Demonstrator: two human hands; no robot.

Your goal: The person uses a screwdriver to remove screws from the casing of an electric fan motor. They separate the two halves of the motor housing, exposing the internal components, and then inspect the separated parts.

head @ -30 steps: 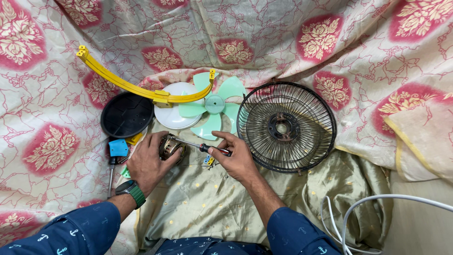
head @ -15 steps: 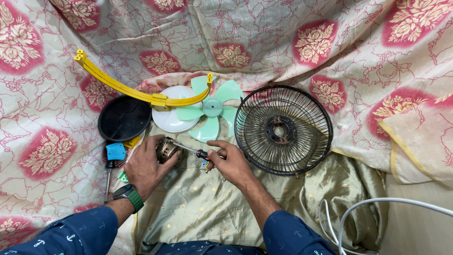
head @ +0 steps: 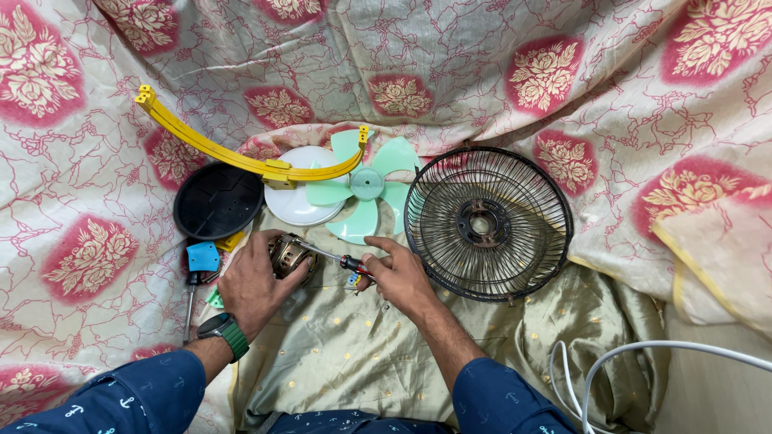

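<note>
The fan motor (head: 288, 255), a small brass-coloured unit, lay on the olive-gold cloth (head: 362, 337), just left of and below the black wire fan guard (head: 489, 223), which serves here as the landmark. The left hand (head: 253, 283) cupped the motor from below and from its left side, fingers curled around the housing; its grip was closed on the motor. The right hand (head: 398, 277), positioned at the lower left edge of the guard, held a screwdriver (head: 338, 259) by its red-and-black handle, with fingers wrapped shut around it. The metal shaft ran leftward and slightly upward from that hand, and its tip met the top of the motor.

Directly left of the guard lay a pale green fan blade (head: 366, 191), partly overlapping a white round cover (head: 293, 205). A curved yellow bracket (head: 241, 161) arched across the cover, rising to the upper left, well away from the guard. Farther left sat a black round disc (head: 215, 201). Below the disc, a small blue part (head: 203, 256) rested beside the left hand. A white cable (head: 635, 354) looped at the lower right, below the guard. A floral pink-and-cream sheet (head: 563, 72) covered the surroundings.
</note>
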